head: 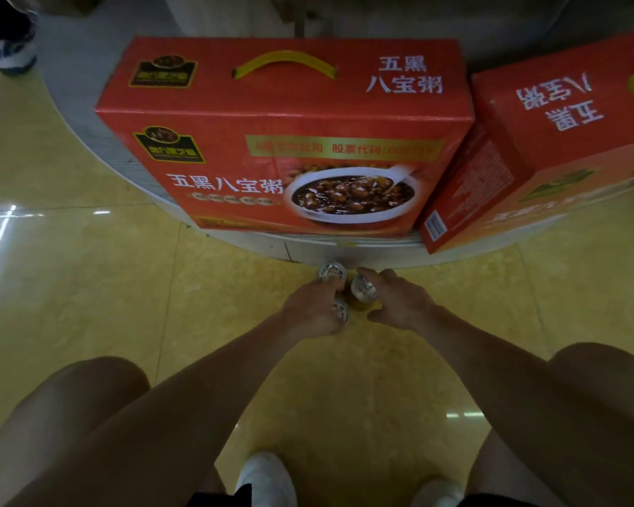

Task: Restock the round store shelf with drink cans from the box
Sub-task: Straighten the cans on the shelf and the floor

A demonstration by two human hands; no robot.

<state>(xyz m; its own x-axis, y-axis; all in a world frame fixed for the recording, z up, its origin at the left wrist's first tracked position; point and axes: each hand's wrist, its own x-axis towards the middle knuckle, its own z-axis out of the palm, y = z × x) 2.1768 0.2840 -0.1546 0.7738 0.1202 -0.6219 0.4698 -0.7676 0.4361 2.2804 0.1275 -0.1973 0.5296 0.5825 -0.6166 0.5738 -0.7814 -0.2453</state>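
Observation:
Three drink cans with silver tops sit close together just in front of the round shelf's grey rim [308, 250]. My left hand [313, 311] is wrapped round two of them: one can [331, 272] at its fingertips and a second can [340, 311] by its thumb. My right hand [399, 300] grips a yellow can [363, 289], tilted slightly. A large red carton [282, 140] with a yellow handle stands on the shelf base directly behind the cans.
A second red carton [549, 148] leans on the shelf base at the right. Glossy yellow floor tiles [88, 279] spread all around. My knees and white shoes fill the bottom. Another person's shoe [13, 54] is at the top left.

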